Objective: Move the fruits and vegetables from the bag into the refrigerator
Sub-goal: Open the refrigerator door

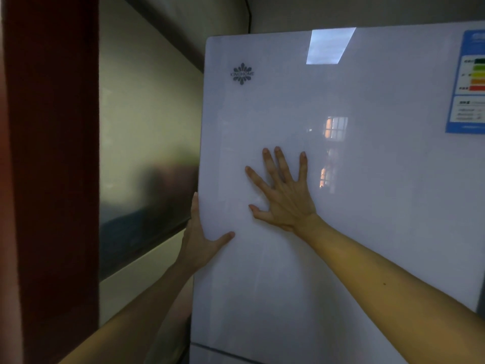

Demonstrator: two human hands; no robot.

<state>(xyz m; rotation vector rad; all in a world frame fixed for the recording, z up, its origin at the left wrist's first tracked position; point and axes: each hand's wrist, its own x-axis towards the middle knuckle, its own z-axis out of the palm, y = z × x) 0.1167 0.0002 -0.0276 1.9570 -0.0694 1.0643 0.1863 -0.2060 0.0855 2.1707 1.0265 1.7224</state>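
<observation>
The glossy white refrigerator door point(367, 206) fills most of the view, with a dark snowflake logo point(242, 73) near its top left corner. My left hand point(200, 237) wraps the door's left edge, fingers behind it and thumb on the front. My right hand point(284, 195) lies flat on the door face with fingers spread. No bag, fruit or vegetable is in view. Whether the door is fully closed cannot be told.
A blue energy label point(469, 82) is stuck at the door's upper right. A seam to a lower door point(223, 350) runs near the bottom. A dark red post point(52, 179) stands at the left, with a frosted wall panel point(149, 140) behind it.
</observation>
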